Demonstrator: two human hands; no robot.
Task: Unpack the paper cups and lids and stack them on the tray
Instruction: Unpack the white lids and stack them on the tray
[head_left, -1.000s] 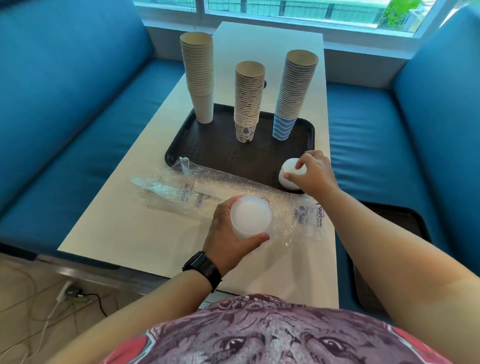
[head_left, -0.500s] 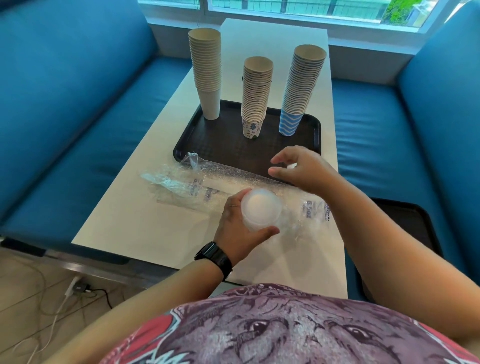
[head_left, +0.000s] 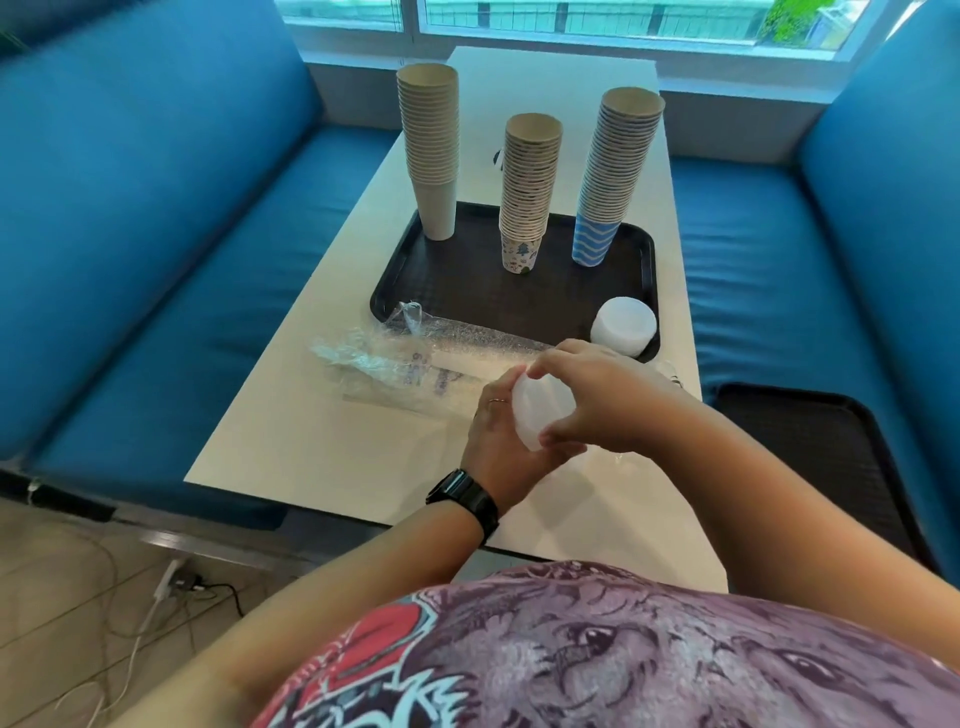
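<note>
Three stacks of paper cups stand on the black tray (head_left: 457, 291): a beige stack (head_left: 430, 150) at the left, a patterned stack (head_left: 527, 192) in the middle and a blue striped stack (head_left: 613, 176) at the right. A short stack of white lids (head_left: 625, 327) sits in the tray's near right corner. Just in front of the tray, both hands hold another stack of white lids (head_left: 537, 413). My left hand (head_left: 498, 441) grips it from the left and below. My right hand (head_left: 597, 400) curls over its top and right side.
A crumpled clear plastic sleeve (head_left: 405, 364) lies on the white table (head_left: 322, 441) across the tray's near edge. A second black tray (head_left: 831, 462) rests on the blue bench at the right. Blue benches flank the table; cables lie on the floor at the lower left.
My right hand left the small lid stack on the tray's near right corner and came back to grasp the lid stack in my left hand. The camera shifted slightly.
</note>
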